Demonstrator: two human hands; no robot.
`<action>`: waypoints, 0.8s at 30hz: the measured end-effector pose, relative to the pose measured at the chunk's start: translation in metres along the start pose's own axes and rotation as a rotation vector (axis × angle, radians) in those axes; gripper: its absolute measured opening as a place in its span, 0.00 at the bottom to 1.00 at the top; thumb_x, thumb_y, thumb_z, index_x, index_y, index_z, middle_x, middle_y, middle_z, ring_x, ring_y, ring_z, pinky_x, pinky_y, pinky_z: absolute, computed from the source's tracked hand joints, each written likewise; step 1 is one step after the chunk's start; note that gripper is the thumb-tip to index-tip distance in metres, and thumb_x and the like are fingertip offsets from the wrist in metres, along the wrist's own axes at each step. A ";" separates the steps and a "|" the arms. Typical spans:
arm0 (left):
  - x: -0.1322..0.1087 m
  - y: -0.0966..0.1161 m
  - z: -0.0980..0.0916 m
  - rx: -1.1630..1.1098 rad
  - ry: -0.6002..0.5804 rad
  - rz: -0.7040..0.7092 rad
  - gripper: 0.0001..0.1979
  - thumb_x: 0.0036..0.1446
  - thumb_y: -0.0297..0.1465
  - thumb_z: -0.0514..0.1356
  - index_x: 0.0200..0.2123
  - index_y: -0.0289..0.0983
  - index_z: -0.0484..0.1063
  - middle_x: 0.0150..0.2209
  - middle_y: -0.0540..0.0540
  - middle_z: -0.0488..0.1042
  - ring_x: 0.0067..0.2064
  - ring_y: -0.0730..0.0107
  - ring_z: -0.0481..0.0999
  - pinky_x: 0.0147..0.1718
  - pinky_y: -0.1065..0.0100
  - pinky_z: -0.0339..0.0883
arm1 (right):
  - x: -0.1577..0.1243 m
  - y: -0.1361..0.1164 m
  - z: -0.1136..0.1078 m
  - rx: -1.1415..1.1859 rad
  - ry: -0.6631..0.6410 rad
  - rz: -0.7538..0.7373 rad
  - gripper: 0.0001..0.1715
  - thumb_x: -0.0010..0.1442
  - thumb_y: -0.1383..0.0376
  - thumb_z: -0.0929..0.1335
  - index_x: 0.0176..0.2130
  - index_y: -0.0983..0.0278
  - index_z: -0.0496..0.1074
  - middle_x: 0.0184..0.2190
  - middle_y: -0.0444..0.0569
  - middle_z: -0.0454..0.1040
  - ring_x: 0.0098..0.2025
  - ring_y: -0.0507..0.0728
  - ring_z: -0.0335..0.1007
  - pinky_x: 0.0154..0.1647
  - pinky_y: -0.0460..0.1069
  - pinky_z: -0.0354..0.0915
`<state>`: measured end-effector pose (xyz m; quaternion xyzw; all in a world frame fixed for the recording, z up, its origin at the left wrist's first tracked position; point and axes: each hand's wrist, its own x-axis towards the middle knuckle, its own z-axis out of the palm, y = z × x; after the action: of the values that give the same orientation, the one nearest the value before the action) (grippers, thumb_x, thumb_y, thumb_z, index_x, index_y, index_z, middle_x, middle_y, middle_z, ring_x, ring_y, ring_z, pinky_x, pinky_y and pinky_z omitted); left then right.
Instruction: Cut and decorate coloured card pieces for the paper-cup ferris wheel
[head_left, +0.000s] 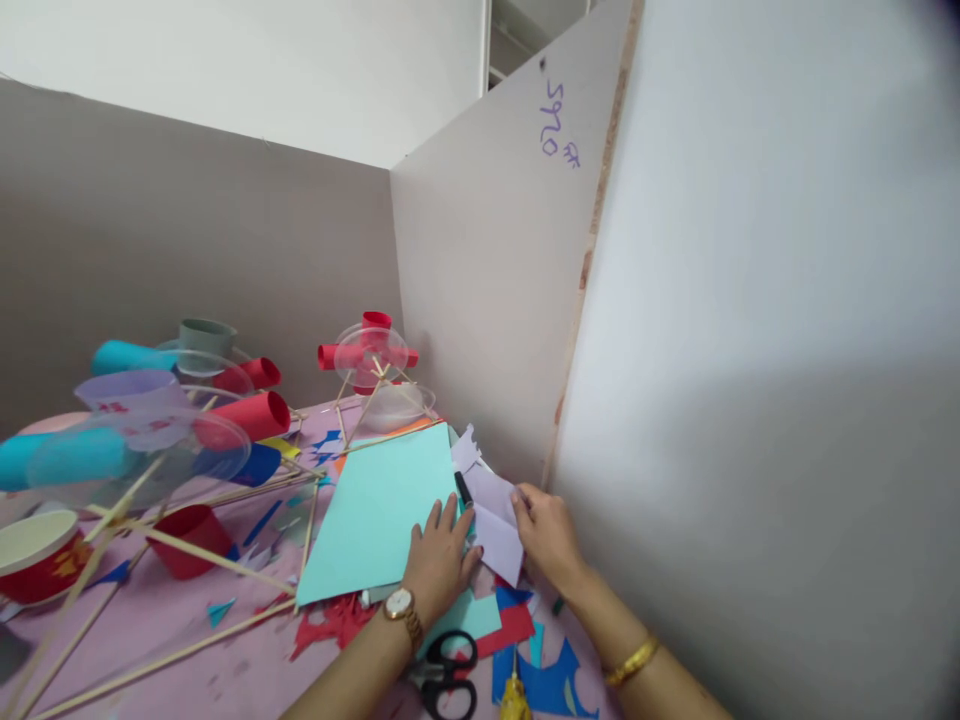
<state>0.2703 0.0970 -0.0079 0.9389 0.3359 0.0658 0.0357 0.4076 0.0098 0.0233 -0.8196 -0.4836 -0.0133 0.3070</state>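
My left hand [441, 555], wearing a watch, lies with spread fingers over the right edge of a mint-green paper sheet [379, 510]. Its fingertips are close to a black pen [463, 488]. My right hand [549, 535] pinches the right edge of a pale lavender paper [496, 545], which has a crease across it. The left thumb is at that paper's left edge; whether it presses on it I cannot tell. Below my hands are black-handled scissors [450, 670], red paper scraps [514, 628] and a cut blue paper piece [551, 685].
Models of sticks, clear plastic discs and rolled paper tubes [244, 418] fill the left side, with another red-tubed model [375, 350] at the back. A red paper bowl [41, 570] stands far left. A yellow-handled tool [515, 695] lies in front. A partition wall [495, 290] rises close on the right.
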 end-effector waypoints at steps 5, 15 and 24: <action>0.000 0.000 0.002 -0.016 -0.018 -0.021 0.27 0.56 0.35 0.50 0.60 0.39 0.55 0.64 0.38 0.52 0.63 0.47 0.50 0.53 0.47 0.54 | 0.006 -0.003 -0.012 -0.104 0.034 0.012 0.17 0.64 0.65 0.56 0.40 0.63 0.71 0.34 0.52 0.79 0.36 0.59 0.74 0.32 0.47 0.57; -0.002 -0.005 0.004 -0.046 -0.046 -0.022 0.28 0.52 0.35 0.52 0.58 0.39 0.58 0.65 0.40 0.50 0.64 0.48 0.48 0.54 0.47 0.52 | 0.003 0.008 -0.013 -0.179 -0.038 0.113 0.16 0.58 0.75 0.59 0.41 0.68 0.71 0.29 0.63 0.76 0.34 0.67 0.73 0.34 0.56 0.62; -0.002 -0.003 0.007 -0.060 -0.045 -0.017 0.29 0.52 0.34 0.52 0.59 0.39 0.57 0.65 0.40 0.49 0.64 0.46 0.46 0.54 0.44 0.50 | 0.018 -0.026 0.009 0.492 -0.110 0.094 0.15 0.59 0.67 0.63 0.47 0.64 0.68 0.43 0.51 0.72 0.38 0.56 0.72 0.37 0.49 0.69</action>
<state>0.2675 0.0982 -0.0150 0.9358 0.3407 0.0546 0.0719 0.3942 0.0373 0.0342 -0.7412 -0.4495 0.1638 0.4708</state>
